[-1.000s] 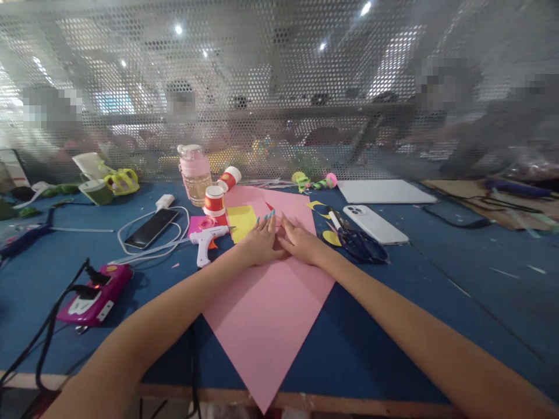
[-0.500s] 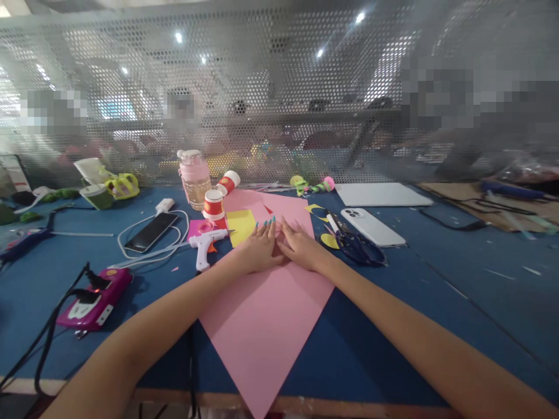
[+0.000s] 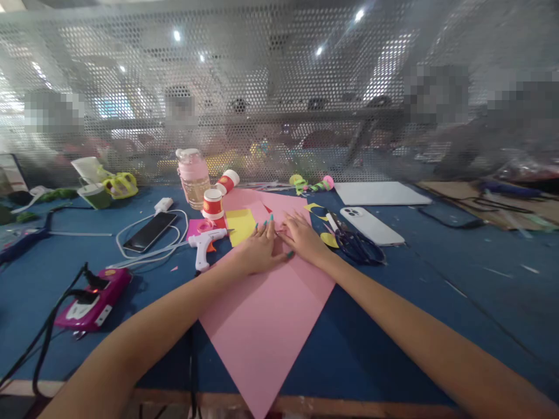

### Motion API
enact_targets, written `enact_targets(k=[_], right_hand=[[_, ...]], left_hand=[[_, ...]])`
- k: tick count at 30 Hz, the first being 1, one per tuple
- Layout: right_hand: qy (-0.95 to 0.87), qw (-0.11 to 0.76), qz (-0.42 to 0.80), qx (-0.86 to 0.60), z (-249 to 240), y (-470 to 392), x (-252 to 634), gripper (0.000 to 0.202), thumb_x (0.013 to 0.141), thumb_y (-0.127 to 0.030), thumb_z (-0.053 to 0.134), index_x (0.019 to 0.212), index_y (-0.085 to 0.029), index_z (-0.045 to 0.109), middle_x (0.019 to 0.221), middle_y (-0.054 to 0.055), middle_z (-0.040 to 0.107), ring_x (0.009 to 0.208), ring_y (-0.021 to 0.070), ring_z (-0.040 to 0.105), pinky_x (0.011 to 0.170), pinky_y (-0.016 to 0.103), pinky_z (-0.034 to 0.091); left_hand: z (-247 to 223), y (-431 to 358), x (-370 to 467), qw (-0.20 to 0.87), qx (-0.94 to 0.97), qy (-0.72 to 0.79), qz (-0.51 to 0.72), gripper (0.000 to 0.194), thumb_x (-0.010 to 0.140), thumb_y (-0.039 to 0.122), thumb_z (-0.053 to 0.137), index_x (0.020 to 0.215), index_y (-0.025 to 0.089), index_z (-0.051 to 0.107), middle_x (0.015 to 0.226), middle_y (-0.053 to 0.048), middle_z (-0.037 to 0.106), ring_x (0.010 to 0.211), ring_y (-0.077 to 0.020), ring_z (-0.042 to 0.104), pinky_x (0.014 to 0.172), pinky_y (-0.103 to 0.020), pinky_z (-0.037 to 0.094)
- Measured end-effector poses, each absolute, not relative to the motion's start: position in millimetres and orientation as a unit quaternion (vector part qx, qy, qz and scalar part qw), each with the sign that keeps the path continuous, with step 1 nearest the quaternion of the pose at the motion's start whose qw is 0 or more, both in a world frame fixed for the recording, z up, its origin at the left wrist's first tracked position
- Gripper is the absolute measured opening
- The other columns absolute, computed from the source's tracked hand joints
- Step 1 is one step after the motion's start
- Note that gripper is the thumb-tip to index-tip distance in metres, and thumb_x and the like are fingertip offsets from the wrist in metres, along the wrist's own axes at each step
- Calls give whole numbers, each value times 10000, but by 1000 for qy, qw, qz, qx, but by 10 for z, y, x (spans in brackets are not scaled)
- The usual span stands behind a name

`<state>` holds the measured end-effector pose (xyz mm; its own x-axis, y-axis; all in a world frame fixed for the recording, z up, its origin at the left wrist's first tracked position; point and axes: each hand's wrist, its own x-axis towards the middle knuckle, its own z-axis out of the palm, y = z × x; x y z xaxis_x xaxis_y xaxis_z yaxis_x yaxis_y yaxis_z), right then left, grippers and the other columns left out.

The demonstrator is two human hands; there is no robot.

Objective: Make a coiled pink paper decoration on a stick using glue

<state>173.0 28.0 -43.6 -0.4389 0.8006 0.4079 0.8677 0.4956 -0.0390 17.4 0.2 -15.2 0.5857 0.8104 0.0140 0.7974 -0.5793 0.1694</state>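
Note:
A large pink sheet of paper (image 3: 267,326) lies on the blue table, one corner pointing at me over the front edge. My left hand (image 3: 261,247) rests flat on it, fingers stretched forward and thumb out to the right. Close beside it, my right hand (image 3: 301,235) also lies on the paper, its fingers extended and angled to the left. Neither hand holds anything that I can see. Yellow paper (image 3: 241,226) is left of my left hand, near a white glue gun (image 3: 205,245). Scissors (image 3: 358,243) lie right of my right hand.
Left are red-and-white paper cups (image 3: 213,205), a pink-lidded bottle (image 3: 194,179), a black phone (image 3: 151,231) with a white cable and a magenta power strip (image 3: 94,302). Right lie a white phone (image 3: 373,226) and a white flat slab (image 3: 382,194). A perforated metal screen (image 3: 271,81) stands behind.
My right hand has shifted slightly right and its fingers have turned more to the left. My left thumb now shows, spread out on the paper. The pink sheet stays put.

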Motion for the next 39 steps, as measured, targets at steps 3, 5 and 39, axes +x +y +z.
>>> enact_targets(k=[3,5,39], right_hand=[[-851,165,-118,-484,-339,363,1710,410,892,-358,327,1025,-28,531,1086,270,521,1060,356,441,837,479,355],[-870,139,-129,-456,-275,421,1695,352,890,-315,356,992,-45,557,1043,248,538,1003,339,459,806,452,361],[-852,203,-14,-482,-538,51,1625,590,719,-87,337,1295,39,346,1244,215,513,1207,258,430,993,452,352]], left_hand=[[-179,5,180,88,881,458,79,920,767,619,341,1366,-23,67,1441,-244,135,1324,-334,167,1073,-414,177],[-188,5,183,92,878,462,84,917,761,623,345,1372,0,63,1443,-234,144,1322,-341,170,1072,-429,177],[-214,138,124,87,896,432,56,918,748,551,372,1356,-22,-7,1427,-271,154,1328,-342,131,1053,-473,143]])
